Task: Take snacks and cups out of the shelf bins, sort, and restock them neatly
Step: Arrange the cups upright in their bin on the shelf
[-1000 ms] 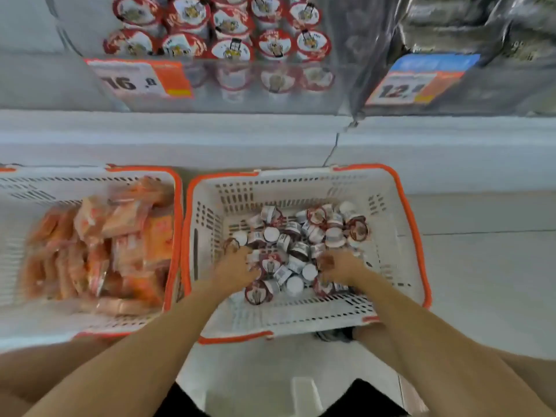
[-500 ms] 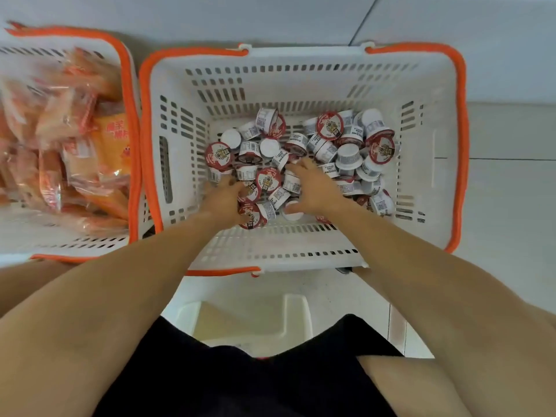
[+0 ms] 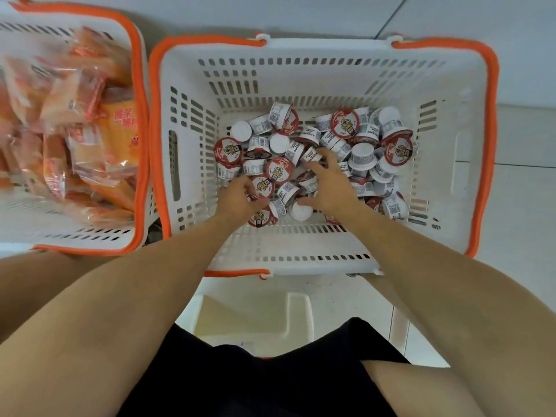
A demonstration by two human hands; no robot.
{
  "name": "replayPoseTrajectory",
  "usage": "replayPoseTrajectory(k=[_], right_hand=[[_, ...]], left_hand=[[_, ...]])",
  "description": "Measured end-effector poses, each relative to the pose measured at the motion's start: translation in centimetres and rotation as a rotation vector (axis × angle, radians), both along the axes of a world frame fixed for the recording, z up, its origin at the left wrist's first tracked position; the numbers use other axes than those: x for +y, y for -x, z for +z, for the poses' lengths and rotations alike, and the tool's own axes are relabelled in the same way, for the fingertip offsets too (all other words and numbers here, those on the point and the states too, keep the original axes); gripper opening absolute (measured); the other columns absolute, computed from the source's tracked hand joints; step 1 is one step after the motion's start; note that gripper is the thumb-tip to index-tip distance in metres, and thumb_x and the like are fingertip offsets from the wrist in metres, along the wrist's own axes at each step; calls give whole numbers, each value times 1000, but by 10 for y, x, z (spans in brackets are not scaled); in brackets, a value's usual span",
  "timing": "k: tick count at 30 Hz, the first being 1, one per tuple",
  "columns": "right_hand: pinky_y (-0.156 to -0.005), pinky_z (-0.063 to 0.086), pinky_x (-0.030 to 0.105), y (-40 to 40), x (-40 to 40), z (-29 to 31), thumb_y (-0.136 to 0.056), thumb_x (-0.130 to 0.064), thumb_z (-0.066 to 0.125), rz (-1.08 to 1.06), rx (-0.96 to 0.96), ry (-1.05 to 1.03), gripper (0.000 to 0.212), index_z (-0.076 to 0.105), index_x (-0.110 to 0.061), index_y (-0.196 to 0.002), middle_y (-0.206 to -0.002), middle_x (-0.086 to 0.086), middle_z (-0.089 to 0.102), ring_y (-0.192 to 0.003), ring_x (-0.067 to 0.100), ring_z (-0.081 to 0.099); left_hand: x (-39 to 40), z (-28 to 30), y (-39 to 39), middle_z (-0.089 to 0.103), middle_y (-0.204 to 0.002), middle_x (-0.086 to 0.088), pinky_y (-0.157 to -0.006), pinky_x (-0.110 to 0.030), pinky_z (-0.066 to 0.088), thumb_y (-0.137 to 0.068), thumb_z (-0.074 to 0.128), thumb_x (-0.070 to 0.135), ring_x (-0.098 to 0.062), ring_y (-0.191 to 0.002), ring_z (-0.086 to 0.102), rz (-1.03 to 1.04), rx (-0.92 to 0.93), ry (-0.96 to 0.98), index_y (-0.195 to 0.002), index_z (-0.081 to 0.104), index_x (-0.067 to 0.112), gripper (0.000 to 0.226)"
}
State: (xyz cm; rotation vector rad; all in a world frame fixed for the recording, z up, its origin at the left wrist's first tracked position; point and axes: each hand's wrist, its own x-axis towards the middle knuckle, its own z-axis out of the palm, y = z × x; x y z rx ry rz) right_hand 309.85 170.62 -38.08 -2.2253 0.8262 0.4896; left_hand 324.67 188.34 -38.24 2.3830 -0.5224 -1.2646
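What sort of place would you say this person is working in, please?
Probably a shop or its stockroom. Two orange-rimmed shopping baskets sit on a tiled floor: one basket holds many identical small sealed cups, the other holds orange snack packets. Both hands reach into the cups.

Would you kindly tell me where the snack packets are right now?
In the head view, the snack packets fill the left basket, beside the basket of cups.
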Motion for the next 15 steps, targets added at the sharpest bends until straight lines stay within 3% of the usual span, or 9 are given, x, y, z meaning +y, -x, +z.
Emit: replayPoseTrajectory(k=[2, 3, 6, 9, 12, 15], right_hand=[[-97, 49, 38, 0, -4, 0, -75, -14, 86, 25, 31, 29, 60, 61, -8, -129, -161, 16, 18, -118, 38, 58], [-96, 48, 36, 2, -6, -1, -79, -6, 79, 25, 33, 42, 47, 65, -6, -124, -161, 15, 19, -115, 37, 60], [-99, 46, 33, 6, -13, 1, -85, 2, 68, 16, 39, 17, 25, 73, -4, -108, -160, 12, 28, -118, 33, 60], [-89, 43, 26, 6, -21, 11, -86, -7, 74, 22, 23, -56, 20, 73, -8, -106, -157, 7, 35, -99, 23, 62], [-87, 52, 34, 0, -30, 25, -83, -20, 81, 19, 28, -133, 18, 69, -20, -97, -137, 2, 59, -88, 16, 64], [-86, 57, 43, -8, -43, 35, -81, -25, 84, -98, 88, -258, 22, 63, -23, -84, -101, -1, 72, -90, 21, 69]], left_hand=[[-5, -2, 3, 54, -80, 0, -61, -29, 41, -78, 83, 25, -21, -78, 51, 189, -29, -3, -84, 44, 13, 42], [-7, -3, 3, 51, -79, 0, -58, -29, 36, -77, 84, 23, -21, -76, 49, 230, -52, 3, -85, 43, 13, 44], [-12, 0, -1, 56, -93, -2, -68, -30, 41, -72, 88, 21, -21, -85, 54, 262, -48, 15, -96, 46, 12, 49], [-14, 10, -10, 63, -116, -3, -84, -28, 46, -74, 86, 25, -21, -105, 60, 228, 21, -45, -117, 57, 12, 54], [-14, 23, -19, 61, -135, -4, -93, -30, 46, -77, 83, 30, -24, -120, 59, 64, 37, -173, -123, 67, 14, 51], [-12, 29, -25, 67, -115, 4, -88, -29, 49, -76, 83, 35, -21, -110, 63, -10, 154, -228, -111, 72, 13, 43]])
